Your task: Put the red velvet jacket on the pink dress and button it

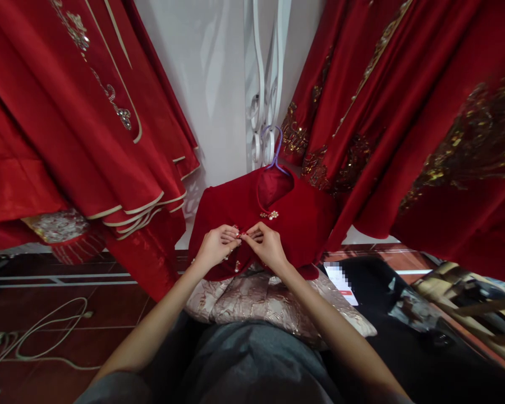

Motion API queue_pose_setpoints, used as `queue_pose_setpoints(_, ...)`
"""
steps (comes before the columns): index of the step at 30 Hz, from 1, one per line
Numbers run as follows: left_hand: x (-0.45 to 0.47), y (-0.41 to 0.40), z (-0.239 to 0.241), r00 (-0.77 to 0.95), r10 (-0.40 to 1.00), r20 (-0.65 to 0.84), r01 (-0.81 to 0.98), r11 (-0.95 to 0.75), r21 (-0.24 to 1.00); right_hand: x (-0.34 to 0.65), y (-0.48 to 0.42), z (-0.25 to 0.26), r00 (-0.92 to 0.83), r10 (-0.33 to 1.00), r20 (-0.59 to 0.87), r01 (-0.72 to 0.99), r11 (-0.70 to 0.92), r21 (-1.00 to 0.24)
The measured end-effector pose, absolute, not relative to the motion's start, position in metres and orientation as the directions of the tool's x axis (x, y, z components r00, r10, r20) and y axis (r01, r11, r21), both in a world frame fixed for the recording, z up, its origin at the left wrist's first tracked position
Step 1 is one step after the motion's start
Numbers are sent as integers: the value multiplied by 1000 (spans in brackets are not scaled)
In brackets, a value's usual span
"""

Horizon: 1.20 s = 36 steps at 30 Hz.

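Note:
A short red velvet garment (231,202) hangs from a purple hanger (276,150) in front of me, its lower edge over a shiny beige quilted cushion (269,306). A gold and pearl clasp (272,215) fastens the collar. Lower on the front, my left hand (217,245) and my right hand (266,244) meet fingertip to fingertip. Both pinch a small beaded fastener (238,236) at the garment's front; the fingers mostly cover it. A dangling beaded ornament (237,266) shows just under my left hand.
Red embroidered dresses hang at left (88,140) and right (382,112). Between them stands a white metal scroll frame (263,73). On the right, a phone (339,283) and a clear plastic bag (414,308) lie on a black surface. A white cable (53,320) coils on the tiled floor.

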<state>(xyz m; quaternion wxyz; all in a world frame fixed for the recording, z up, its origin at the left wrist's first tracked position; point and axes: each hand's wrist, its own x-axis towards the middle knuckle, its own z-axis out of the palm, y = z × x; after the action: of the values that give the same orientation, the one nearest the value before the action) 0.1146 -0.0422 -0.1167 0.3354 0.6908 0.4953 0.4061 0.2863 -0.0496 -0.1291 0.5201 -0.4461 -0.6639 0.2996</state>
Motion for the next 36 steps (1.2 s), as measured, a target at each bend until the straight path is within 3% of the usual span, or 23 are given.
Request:
queue_pose_setpoints(13, 109, -40, -121, 170, 944, 282, 389, -327, 861, 281, -48, -130, -20, 897, 443, 328, 424, -844)
queue_pose_setpoints(17, 106, -38, -121, 211, 939, 270, 405, -335, 850, 288, -48, -123, -97, 904, 416, 327, 424, -845)
queue_pose_setpoints(22, 101, -45, -119, 298, 950, 88, 579, -253, 775, 321, -59, -120, -234, 929, 286, 462, 365, -808)
queue_pose_setpoints(27, 105, -57, -123, 511, 835, -202, 703, -271, 658, 350, -70, -134, -347, 937, 48, 715, 298, -632)
queue_pose_setpoints(36, 111, -58, -133, 556, 793, -248, 636, -214, 741, 330, -57, -161, -396, 918, -25, 611, 243, -753)
